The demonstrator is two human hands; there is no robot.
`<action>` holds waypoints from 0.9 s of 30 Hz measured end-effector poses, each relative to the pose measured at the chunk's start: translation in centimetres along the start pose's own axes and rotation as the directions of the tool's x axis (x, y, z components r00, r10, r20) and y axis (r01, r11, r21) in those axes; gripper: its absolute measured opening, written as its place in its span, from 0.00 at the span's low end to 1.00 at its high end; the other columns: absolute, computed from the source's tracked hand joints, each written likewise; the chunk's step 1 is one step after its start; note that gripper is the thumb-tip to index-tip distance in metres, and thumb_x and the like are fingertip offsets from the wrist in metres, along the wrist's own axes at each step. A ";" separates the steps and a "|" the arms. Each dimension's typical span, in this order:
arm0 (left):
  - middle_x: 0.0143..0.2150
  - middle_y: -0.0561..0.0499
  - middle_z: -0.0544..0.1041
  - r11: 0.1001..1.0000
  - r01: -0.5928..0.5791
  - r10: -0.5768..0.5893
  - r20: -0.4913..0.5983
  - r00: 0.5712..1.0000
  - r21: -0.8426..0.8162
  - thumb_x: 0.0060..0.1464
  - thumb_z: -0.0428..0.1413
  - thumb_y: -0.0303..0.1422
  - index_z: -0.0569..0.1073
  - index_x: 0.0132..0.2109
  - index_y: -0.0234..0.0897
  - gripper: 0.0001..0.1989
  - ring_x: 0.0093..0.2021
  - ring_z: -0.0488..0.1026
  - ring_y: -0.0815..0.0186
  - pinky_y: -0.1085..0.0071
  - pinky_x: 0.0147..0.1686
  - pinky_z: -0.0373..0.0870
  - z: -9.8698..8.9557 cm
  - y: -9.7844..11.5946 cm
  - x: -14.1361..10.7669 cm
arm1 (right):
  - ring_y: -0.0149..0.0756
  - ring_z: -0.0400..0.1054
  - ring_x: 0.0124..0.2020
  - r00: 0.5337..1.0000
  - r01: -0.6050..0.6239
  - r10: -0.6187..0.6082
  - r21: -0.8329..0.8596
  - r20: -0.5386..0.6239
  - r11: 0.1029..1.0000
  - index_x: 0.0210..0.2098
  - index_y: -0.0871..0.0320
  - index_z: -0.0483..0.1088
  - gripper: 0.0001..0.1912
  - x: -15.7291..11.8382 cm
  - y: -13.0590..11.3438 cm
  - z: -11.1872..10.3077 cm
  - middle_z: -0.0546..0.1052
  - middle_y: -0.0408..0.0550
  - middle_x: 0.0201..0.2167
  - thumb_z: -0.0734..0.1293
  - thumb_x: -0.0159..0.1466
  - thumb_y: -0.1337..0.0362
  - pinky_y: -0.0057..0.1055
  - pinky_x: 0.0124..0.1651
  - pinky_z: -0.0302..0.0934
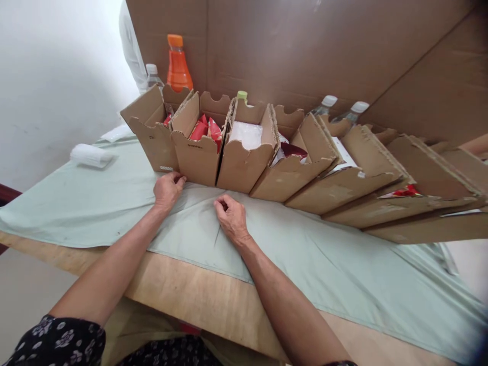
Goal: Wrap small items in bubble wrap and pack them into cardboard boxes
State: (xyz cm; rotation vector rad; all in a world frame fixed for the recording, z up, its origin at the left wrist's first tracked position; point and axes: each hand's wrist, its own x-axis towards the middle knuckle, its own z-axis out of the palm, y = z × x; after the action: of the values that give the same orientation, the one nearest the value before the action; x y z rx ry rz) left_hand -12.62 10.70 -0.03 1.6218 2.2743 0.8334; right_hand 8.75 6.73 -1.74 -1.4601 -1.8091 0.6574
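A pale green cloth covers most of the wooden table. My left hand is closed, its fingertips pinched on the cloth at the foot of the second cardboard box from the left. In front of the third cardboard box, my right hand has its fingers curled in and seems to pinch the cloth too. Creases run through the fabric between both hands. What lies inside the right fingers is mostly hidden.
Several more open cardboard boxes lean in a row rightward, holding red packets and a white packet. Behind stand an orange bottle and clear bottles. A white roll lies left. The wooden edge is nearest me.
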 end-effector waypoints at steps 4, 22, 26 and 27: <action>0.50 0.37 0.83 0.993 -0.097 0.097 0.001 0.995 0.068 0.59 0.53 0.38 0.77 0.58 0.31 0.24 0.54 0.77 0.45 0.55 0.54 0.72 0.6 0.3 -2.3 | 0.35 0.72 0.31 1.000 0.016 -0.015 -0.007 0.003 1.000 0.32 0.54 0.75 0.11 0.0 0.1 -0.1 0.81 0.44 0.29 0.63 0.66 0.59 0.30 0.40 0.63; 0.57 0.40 0.81 0.934 -0.358 0.358 -0.013 0.934 -0.009 0.57 0.58 0.31 0.81 0.47 0.38 0.12 0.60 0.75 0.47 0.48 0.63 0.69 -3.2 -4.6 -8.8 | 0.38 0.75 0.35 0.928 0.369 -0.360 -0.093 0.096 0.925 0.68 0.53 0.63 0.30 4.1 -10.3 2.2 0.82 0.46 0.38 0.60 0.67 0.62 0.36 0.46 0.69; 0.54 0.38 0.81 0.958 -0.284 0.278 -0.113 0.954 -0.045 0.57 0.57 0.30 0.81 0.46 0.37 0.12 0.56 0.76 0.45 0.45 0.60 0.70 -3.2 -5.2 -8.4 | 0.43 0.75 0.36 0.898 0.437 -0.422 -0.147 0.125 0.887 0.74 0.59 0.52 0.39 10.8 -17.3 4.4 0.81 0.50 0.37 0.61 0.64 0.69 0.45 0.50 0.70; 0.54 0.37 0.81 0.962 -0.265 0.255 -0.143 0.956 -0.059 0.57 0.57 0.30 0.81 0.46 0.37 0.12 0.56 0.76 0.45 0.44 0.60 0.70 -3.1 -5.4 -8.3 | 0.44 0.75 0.37 0.911 0.406 -0.384 -0.160 0.153 0.900 0.72 0.62 0.54 0.38 12.3 -18.4 4.9 0.81 0.52 0.38 0.61 0.63 0.70 0.47 0.51 0.70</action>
State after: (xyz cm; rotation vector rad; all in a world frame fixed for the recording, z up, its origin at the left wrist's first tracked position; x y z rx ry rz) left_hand -15.37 0.87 -1.70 1.9102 2.1093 1.1090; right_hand -7.69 14.60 11.68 -1.1302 -2.2290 0.3782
